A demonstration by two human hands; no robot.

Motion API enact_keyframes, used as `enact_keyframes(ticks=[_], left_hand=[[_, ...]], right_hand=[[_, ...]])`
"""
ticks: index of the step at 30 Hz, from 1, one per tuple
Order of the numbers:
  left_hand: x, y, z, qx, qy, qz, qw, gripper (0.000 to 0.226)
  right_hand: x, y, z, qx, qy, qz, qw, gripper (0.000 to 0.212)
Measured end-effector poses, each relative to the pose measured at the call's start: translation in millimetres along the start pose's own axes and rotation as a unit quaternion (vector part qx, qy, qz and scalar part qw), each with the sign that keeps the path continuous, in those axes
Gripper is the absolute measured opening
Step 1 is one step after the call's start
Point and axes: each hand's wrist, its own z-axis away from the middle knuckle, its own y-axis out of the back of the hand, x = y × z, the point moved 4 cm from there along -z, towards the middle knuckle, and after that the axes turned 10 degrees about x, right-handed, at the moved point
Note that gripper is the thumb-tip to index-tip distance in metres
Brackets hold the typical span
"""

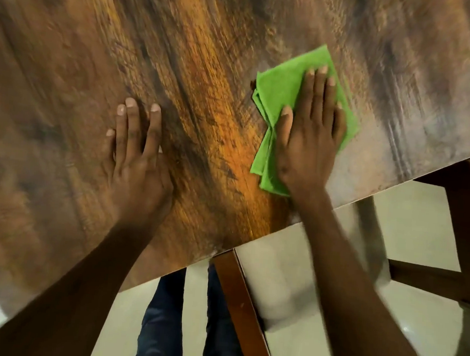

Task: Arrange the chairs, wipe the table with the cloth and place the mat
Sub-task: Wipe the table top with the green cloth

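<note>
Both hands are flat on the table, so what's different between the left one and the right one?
The right hand presses on a folded green cloth; the left hand rests on the bare wooden table. The right hand lies near the table's edge, the left hand farther in. Both have straight fingers, palm down.

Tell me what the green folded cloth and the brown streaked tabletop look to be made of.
The green folded cloth under the right hand looks like microfibre: a soft, matte, fuzzy nap in thin stacked layers. The brown streaked tabletop looks like wood-grain laminate or varnished wood: bold grain streaks, a smooth face, a slight sheen near the edge. Blur leaves which one open.
</note>
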Motion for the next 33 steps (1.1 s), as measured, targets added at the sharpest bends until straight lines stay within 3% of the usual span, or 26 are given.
enact_keyframes(ticks=[3,7,8,11,12,18,25,29,33], left_hand=[[2,3,0,0.023,0.032,-0.003,0.999,0.061],[66,-1,78,-0.058,-0.167,0.038,0.983,0.076],[54,-2,67,-0.036,-0.155,0.03,0.987,0.073],[-1,2,3,0.044,0.02,0.004,0.999,0.062],[-5,3,-3,0.049,0.032,-0.006,0.998,0.06],[0,-1,2,0.034,0.0,0.005,0.999,0.06],[0,-3,4,0.036,0.001,0.011,0.999,0.064],[-1,-6,5,0.033,-0.007,-0.005,0.999,0.063],[14,-17,4,0.022,0.045,0.068,0.996,0.067]], right_hand=[[-49,4,93,-0.002,-0.06,0.005,0.998,0.07],[-128,6,182,-0.058,-0.037,-0.018,0.997,0.075],[-132,6,186,-0.068,-0.025,-0.021,0.997,0.076],[-98,6,164,-0.07,0.028,-0.047,0.996,0.081],[-76,8,150,-0.064,0.038,-0.048,0.996,0.081],[49,22,43,-0.047,0.057,-0.007,0.997,0.07],[-26,-2,-78,-0.073,0.13,0.02,0.989,0.066],[-24,5,-45,-0.069,0.147,0.006,0.987,0.067],[47,21,37,-0.055,0.149,-0.016,0.987,0.068]])
